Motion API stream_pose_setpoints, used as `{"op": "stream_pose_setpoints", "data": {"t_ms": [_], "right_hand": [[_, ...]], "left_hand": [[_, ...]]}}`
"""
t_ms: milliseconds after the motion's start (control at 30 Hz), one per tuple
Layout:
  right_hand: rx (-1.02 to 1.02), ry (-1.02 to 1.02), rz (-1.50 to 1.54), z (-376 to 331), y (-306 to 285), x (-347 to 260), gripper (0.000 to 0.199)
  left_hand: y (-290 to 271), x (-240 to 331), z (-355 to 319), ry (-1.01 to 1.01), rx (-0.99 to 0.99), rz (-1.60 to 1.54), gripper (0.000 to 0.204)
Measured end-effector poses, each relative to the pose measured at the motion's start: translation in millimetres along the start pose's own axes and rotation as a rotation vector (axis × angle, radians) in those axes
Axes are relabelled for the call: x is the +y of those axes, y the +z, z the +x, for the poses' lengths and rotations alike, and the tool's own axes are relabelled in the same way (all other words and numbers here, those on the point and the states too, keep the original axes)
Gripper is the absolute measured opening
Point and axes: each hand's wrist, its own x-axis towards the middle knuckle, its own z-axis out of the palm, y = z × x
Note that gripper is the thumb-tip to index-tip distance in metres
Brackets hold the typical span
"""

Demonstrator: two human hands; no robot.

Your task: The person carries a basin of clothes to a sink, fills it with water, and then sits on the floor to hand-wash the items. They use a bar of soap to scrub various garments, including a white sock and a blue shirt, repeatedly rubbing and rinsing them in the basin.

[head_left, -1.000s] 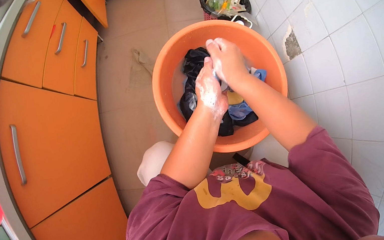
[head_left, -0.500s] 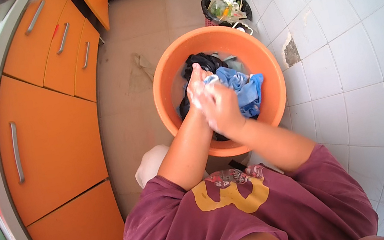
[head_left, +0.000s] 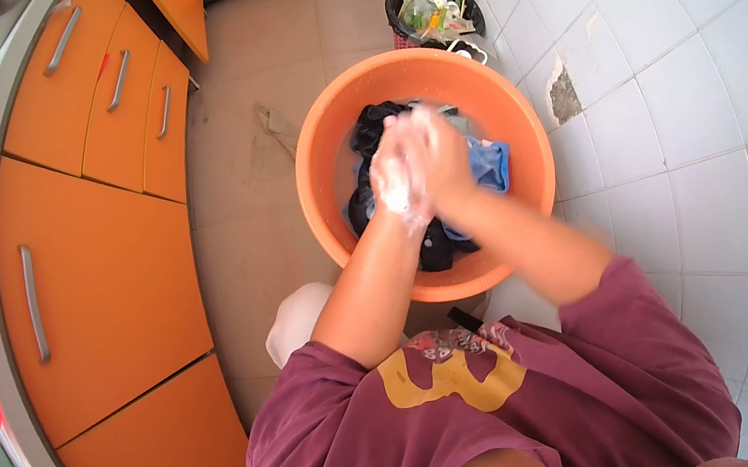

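Note:
Over the orange plastic tub (head_left: 316, 124), my left hand (head_left: 394, 176) and my right hand (head_left: 439, 158) are pressed together, closed on a fold of the blue garment (head_left: 489, 165). Most of that fold is hidden between them. White suds coat the left palm and wrist. Motion smears the right hand's fingers. The rest of the blue cloth lies beneath and to the right of my hands. A wet black garment (head_left: 372, 130) lies in the tub at the left, with more dark cloth (head_left: 436, 248) below my wrists.
Beyond the tub stands a waste bin (head_left: 436, 10) with a black liner and scraps. White wall tiles (head_left: 634, 131) rise close on the right. Orange cabinets (head_left: 106, 288) with metal handles line the left. Tiled floor (head_left: 239, 197) runs between cabinets and tub.
My right hand has swung up and forward against the left, its fingers now farther up. The blue and white cloth that showed between my hands is now covered. Suds show more on my left wrist.

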Motion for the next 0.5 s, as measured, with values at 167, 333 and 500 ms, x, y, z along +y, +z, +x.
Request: {"op": "stream_pose_setpoints", "data": {"t_ms": [167, 333, 500], "right_hand": [[-0.049, 0.019, 0.134, -16.1, 2.2, -0.2, 0.033], [0.028, -0.089, 0.102, -22.6, 8.8, -3.8, 0.026], [0.042, 0.058, 0.128, 11.3, 6.1, 5.0, 0.03]], "left_hand": [[-20.6, 1.0, 4.3, -0.134, 0.072, -0.111, 0.041], [-20.6, 18.1, 14.9, -0.187, -0.138, -0.132, 0.045], [10.7, 10.1, 1.9, -0.072, 0.096, 0.037, 0.028]]}}
